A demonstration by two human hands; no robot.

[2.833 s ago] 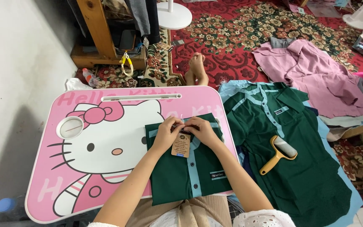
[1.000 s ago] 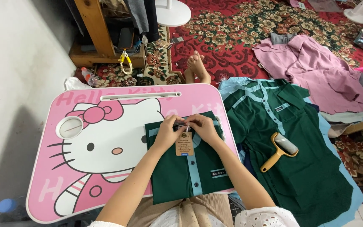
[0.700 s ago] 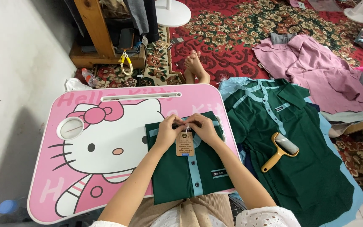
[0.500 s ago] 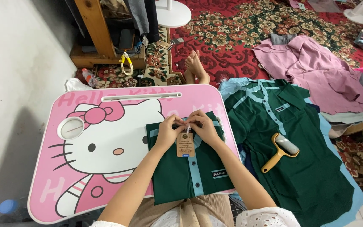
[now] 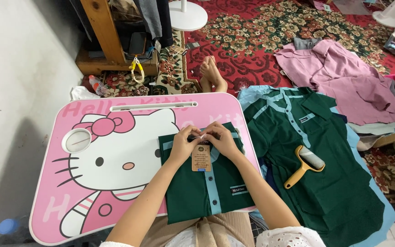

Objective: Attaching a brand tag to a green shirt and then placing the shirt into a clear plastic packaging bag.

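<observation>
Little has shifted since earlier frames | left hand [image 5: 182, 145] and right hand [image 5: 221, 139] still pinch white tag string at collar of folded green shirt [image 5: 205, 183] | brown hang tag [image 5: 201, 158] lies below on shirt | shirt rests on pink lap table [image 5: 92, 160]

Folded shirt [image 5: 202, 192] under both grips: dark green, light blue placket and collar trim. Hang tag [image 5: 201, 158] just below grips: tan-brown card, dark print. Desk [image 5: 69, 201] left of grips: pink top, white rim, white cartoon cat with pink bow and pink dress. Spread shirt [image 5: 325, 183] right of grips: same dark green, light blue trim. Lint roller [image 5: 303, 166] on it: yellow handle, grey-white roll. Carpet [image 5: 252, 32] beyond grips: red, floral pattern in cream and green. Garment [image 5: 344, 82] far right: dusty pink.
</observation>
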